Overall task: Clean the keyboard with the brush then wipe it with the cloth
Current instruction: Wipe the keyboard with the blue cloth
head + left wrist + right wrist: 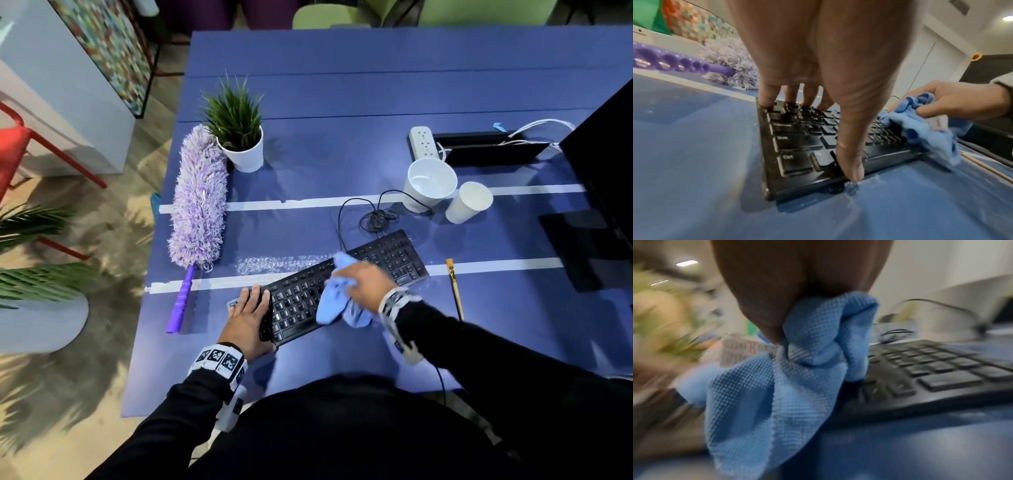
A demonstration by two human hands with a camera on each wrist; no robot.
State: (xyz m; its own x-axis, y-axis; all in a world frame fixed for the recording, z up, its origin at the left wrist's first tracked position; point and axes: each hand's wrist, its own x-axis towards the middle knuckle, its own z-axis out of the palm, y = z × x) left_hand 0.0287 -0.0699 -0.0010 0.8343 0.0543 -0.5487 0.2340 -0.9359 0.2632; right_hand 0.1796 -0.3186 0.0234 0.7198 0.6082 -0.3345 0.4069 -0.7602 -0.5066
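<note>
A black keyboard (383, 260) lies slanted on the blue table (342, 130). My left hand (248, 313) rests flat on its left end, straight fingers (766, 97) on the keys (795, 141) and the thumb at the front edge. My right hand (364, 282) grips a bunched light-blue cloth (330, 301) and holds it down on the keyboard's middle. In the blurred right wrist view the cloth (797, 369) hangs from the fist beside the keys (941, 369). The cloth (920, 126) also shows in the left wrist view. A thin brush (455, 289) lies on the table, right of the keyboard.
A purple fluffy duster (198, 205) lies to the left, beside a potted plant (239, 137). Two white cups (430, 185) and the coiled keyboard cable (376, 216) sit behind the keyboard. A power strip (424, 142) and a dark monitor (606, 178) stand at the right.
</note>
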